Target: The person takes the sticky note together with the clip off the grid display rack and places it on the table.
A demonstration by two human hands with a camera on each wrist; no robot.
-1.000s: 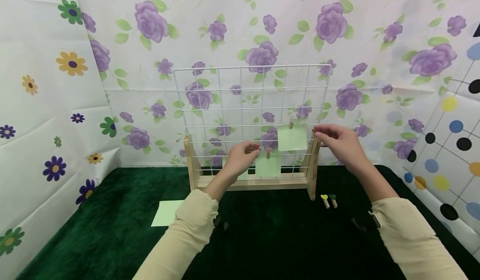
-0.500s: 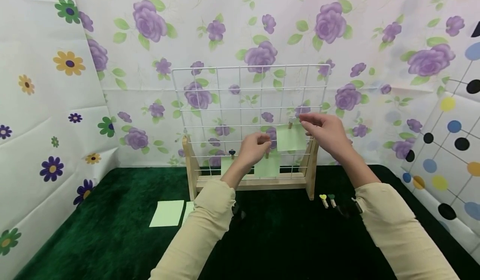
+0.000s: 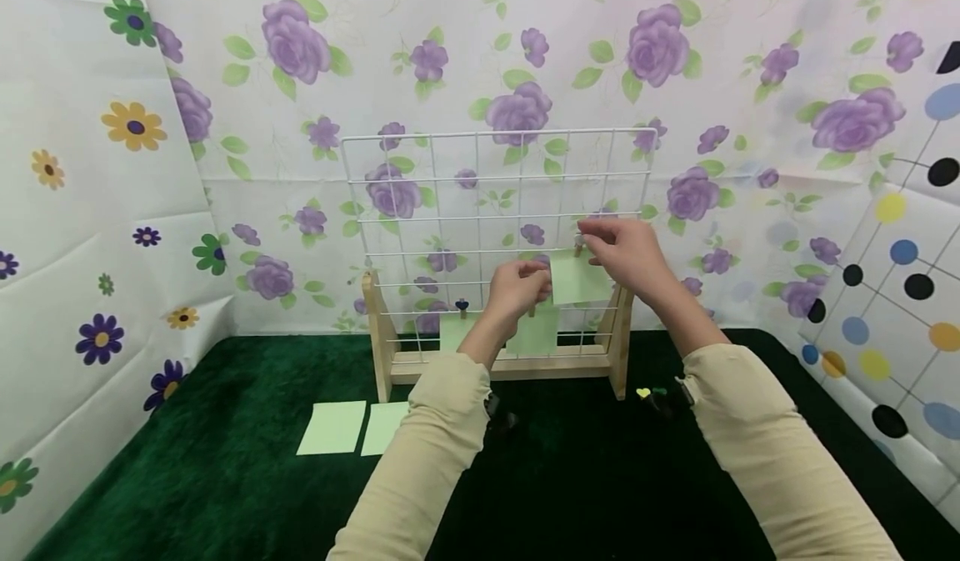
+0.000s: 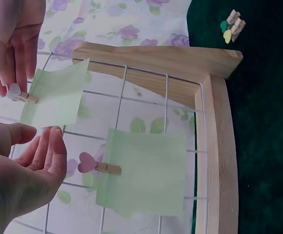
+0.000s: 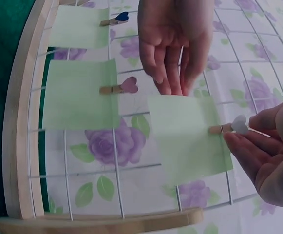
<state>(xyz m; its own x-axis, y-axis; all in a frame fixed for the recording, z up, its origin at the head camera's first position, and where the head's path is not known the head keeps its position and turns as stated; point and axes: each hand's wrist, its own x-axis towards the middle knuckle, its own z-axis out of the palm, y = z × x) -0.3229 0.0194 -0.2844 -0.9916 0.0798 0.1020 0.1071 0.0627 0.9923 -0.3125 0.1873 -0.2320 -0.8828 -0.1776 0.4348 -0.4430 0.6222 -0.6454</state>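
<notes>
My right hand (image 3: 628,257) is at the white heart clothespin (image 5: 221,128) on the upper right note, its fingertips around the heart end. This clothespin holds a pale green paper note (image 5: 190,139) on the white wire grid (image 3: 498,179). My left hand (image 3: 513,298) has its fingers loosely bent beside the left edge of that note and grips nothing. Below it, a second green note (image 4: 148,170) hangs from a pink heart clothespin (image 4: 100,165). Further left hangs a third note (image 5: 80,27) with a dark blue heart clothespin (image 5: 116,19).
The grid stands in a wooden base (image 3: 502,369) on a dark green cloth (image 3: 225,478). Two loose green notes, one a pale sheet (image 3: 332,428), lie at front left. Yellow and green heart clothespins (image 4: 232,28) lie at right. Floral sheeting (image 3: 420,44) hangs behind.
My right hand has moved left from the grid's right edge to the white heart clothespin. My left hand has moved right and slightly up, to the left edge of the upper note.
</notes>
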